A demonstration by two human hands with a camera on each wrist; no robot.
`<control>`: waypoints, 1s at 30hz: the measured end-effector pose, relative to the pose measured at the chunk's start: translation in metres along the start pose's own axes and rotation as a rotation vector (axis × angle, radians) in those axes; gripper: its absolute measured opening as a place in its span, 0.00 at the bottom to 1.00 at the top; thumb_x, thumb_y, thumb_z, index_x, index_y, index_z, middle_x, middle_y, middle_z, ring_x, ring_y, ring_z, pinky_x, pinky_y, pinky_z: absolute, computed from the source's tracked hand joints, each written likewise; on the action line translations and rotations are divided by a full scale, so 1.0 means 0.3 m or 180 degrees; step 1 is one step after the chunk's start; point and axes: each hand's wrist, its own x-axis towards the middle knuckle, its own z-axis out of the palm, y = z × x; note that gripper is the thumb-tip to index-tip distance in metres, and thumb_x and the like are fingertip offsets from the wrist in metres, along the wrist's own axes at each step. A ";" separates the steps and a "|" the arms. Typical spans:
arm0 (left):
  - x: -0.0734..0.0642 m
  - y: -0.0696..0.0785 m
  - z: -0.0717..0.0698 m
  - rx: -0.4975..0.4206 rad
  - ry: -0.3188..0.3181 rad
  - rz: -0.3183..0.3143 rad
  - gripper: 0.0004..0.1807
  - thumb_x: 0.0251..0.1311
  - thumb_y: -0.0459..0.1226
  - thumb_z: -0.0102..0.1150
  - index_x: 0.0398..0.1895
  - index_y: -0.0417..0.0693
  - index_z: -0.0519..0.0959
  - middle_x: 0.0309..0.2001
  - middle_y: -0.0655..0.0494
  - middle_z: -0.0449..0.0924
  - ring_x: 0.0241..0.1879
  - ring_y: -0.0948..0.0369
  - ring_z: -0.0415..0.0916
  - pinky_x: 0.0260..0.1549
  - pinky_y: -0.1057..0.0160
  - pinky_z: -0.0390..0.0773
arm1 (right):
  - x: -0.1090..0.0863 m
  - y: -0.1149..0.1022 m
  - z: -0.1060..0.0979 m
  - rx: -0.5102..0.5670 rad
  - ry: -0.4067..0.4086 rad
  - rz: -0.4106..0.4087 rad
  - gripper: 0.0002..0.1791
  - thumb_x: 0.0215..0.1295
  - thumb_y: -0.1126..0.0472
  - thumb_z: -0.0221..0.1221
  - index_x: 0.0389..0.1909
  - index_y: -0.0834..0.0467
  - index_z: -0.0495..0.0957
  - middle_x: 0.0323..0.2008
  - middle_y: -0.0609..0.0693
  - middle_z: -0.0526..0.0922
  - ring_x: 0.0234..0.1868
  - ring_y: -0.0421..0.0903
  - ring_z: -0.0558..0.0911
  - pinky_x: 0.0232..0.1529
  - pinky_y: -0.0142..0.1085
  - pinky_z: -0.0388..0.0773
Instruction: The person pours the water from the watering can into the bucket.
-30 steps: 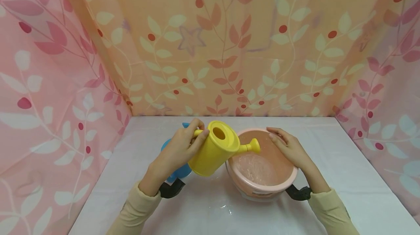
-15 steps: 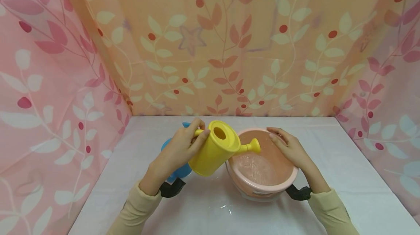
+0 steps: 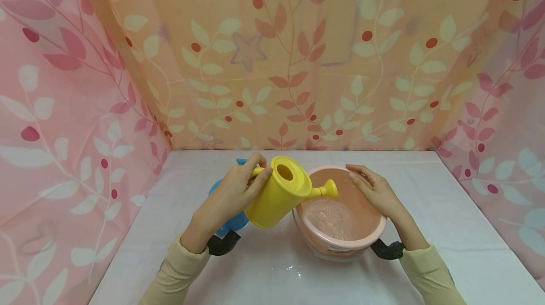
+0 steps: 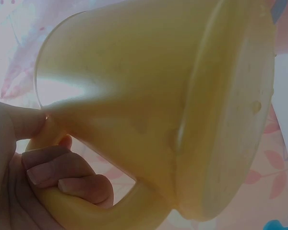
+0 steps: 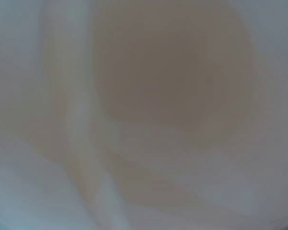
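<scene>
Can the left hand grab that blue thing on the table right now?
Probably not without letting go first: the left hand is curled round the handle of the yellow watering can. The blue thing does look close, though, partly hidden by that hand in the head view.

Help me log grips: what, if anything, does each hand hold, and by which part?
Left hand holds the yellow can by its handle; right hand rests on the bowl's rim, grip unclear.

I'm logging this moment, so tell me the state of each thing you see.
Yellow watering can: tilted, top uncovered
Pink basin: holding water
Blue object: partly hidden, state unclear
White tabletop: wet in spots
Left grip: curled round can's handle
Right grip: holding basin's rim
</scene>
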 end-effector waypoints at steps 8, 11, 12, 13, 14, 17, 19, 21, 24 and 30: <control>-0.001 -0.006 0.003 0.0021 0.0003 -0.0009 0.13 0.62 0.52 0.39 0.35 0.54 0.63 0.11 0.62 0.51 0.10 0.68 0.52 0.11 0.71 0.58 | 0.003 -0.003 -0.003 -0.0035 0.0000 -0.0033 0.22 0.63 0.50 0.48 0.57 0.51 0.65 0.54 0.49 0.70 0.57 0.49 0.68 0.52 0.50 0.64; -0.001 -0.004 0.002 0.0017 -0.0009 -0.0014 0.14 0.62 0.52 0.39 0.35 0.53 0.63 0.11 0.62 0.51 0.10 0.68 0.52 0.11 0.71 0.58 | -0.001 -0.004 -0.003 0.0018 -0.0007 -0.0022 0.21 0.63 0.50 0.48 0.56 0.51 0.65 0.54 0.47 0.70 0.57 0.48 0.68 0.52 0.49 0.65; 0.000 -0.004 0.002 0.0019 -0.0008 -0.0009 0.13 0.62 0.52 0.39 0.35 0.54 0.63 0.11 0.62 0.51 0.10 0.68 0.52 0.11 0.71 0.58 | -0.001 -0.004 -0.002 0.0031 -0.0006 -0.0025 0.21 0.63 0.50 0.48 0.56 0.51 0.65 0.54 0.46 0.70 0.57 0.47 0.68 0.52 0.49 0.65; 0.000 -0.004 0.002 0.0024 -0.0008 -0.0009 0.13 0.62 0.52 0.39 0.35 0.54 0.63 0.11 0.62 0.51 0.10 0.68 0.52 0.11 0.71 0.57 | -0.001 -0.003 -0.002 0.0031 -0.0001 -0.0034 0.21 0.63 0.50 0.48 0.56 0.51 0.65 0.54 0.46 0.70 0.57 0.47 0.68 0.52 0.49 0.65; 0.000 -0.004 0.002 0.0030 -0.0010 -0.0011 0.13 0.62 0.52 0.39 0.35 0.54 0.63 0.11 0.62 0.51 0.10 0.68 0.52 0.11 0.71 0.58 | -0.001 -0.002 -0.002 0.0040 0.0001 -0.0038 0.21 0.63 0.50 0.48 0.56 0.51 0.65 0.54 0.46 0.70 0.57 0.47 0.68 0.52 0.50 0.65; 0.000 -0.002 0.001 0.0038 -0.0009 -0.0012 0.12 0.62 0.51 0.39 0.35 0.54 0.63 0.11 0.62 0.52 0.10 0.68 0.54 0.11 0.71 0.59 | -0.001 0.000 -0.002 0.0055 0.0015 -0.0040 0.21 0.63 0.51 0.49 0.56 0.51 0.65 0.54 0.46 0.71 0.56 0.46 0.68 0.52 0.49 0.65; 0.000 -0.002 0.001 0.0042 -0.0011 -0.0014 0.13 0.62 0.52 0.39 0.35 0.54 0.63 0.11 0.62 0.53 0.10 0.68 0.55 0.11 0.71 0.60 | -0.001 0.000 -0.002 0.0039 0.0017 -0.0054 0.21 0.63 0.51 0.48 0.56 0.51 0.65 0.54 0.47 0.71 0.56 0.47 0.68 0.52 0.49 0.65; -0.001 0.000 0.001 0.0043 -0.0011 -0.0026 0.13 0.62 0.52 0.39 0.35 0.54 0.63 0.11 0.62 0.54 0.10 0.67 0.56 0.10 0.71 0.60 | -0.001 -0.001 -0.002 0.0035 0.0022 -0.0055 0.21 0.63 0.50 0.48 0.56 0.51 0.65 0.54 0.47 0.71 0.56 0.47 0.69 0.52 0.49 0.66; -0.001 -0.002 0.002 0.0045 -0.0013 -0.0019 0.13 0.62 0.52 0.39 0.35 0.54 0.63 0.11 0.62 0.54 0.10 0.67 0.56 0.10 0.71 0.60 | 0.000 -0.001 -0.002 0.0024 0.0020 -0.0058 0.21 0.63 0.51 0.48 0.56 0.50 0.65 0.54 0.47 0.71 0.56 0.47 0.69 0.52 0.49 0.66; -0.001 -0.002 0.003 0.0059 0.0002 0.0017 0.12 0.62 0.51 0.40 0.34 0.54 0.63 0.11 0.62 0.53 0.10 0.67 0.54 0.10 0.71 0.59 | -0.001 0.001 0.000 0.0029 0.0007 -0.0035 0.21 0.63 0.50 0.48 0.56 0.51 0.65 0.54 0.46 0.70 0.56 0.46 0.69 0.52 0.49 0.65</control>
